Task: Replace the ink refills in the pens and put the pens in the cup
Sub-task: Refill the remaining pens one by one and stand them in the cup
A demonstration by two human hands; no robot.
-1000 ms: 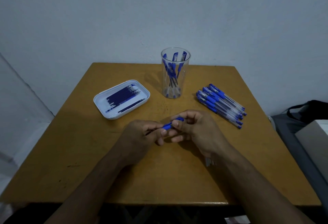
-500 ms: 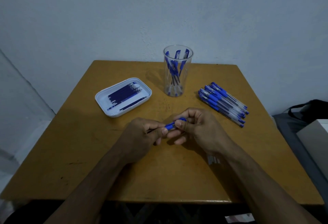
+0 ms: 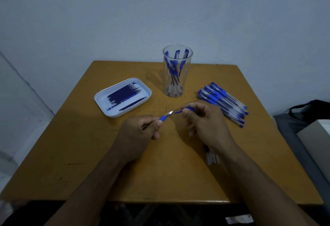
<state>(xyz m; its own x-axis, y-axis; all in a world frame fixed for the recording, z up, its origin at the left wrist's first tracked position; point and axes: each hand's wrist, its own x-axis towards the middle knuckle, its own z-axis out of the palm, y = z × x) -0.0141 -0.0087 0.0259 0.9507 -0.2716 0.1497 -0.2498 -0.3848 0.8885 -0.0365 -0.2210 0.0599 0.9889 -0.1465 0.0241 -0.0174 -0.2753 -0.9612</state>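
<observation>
step: pen opened | left hand pinches tip section | right hand grips barrel | next: withdraw old refill

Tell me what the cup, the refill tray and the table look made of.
Cup: clear glossy plastic or glass; the pens show through it.
Refill tray: white smooth plastic, probably, with rounded moulded rim.
Table: wood or laminate, ochre, scuffed, dull sheen.

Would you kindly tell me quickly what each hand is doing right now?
Left hand: closed, pinching the pen tip section.
Right hand: closed, gripping a blue pen part; which part cannot be told.
</observation>
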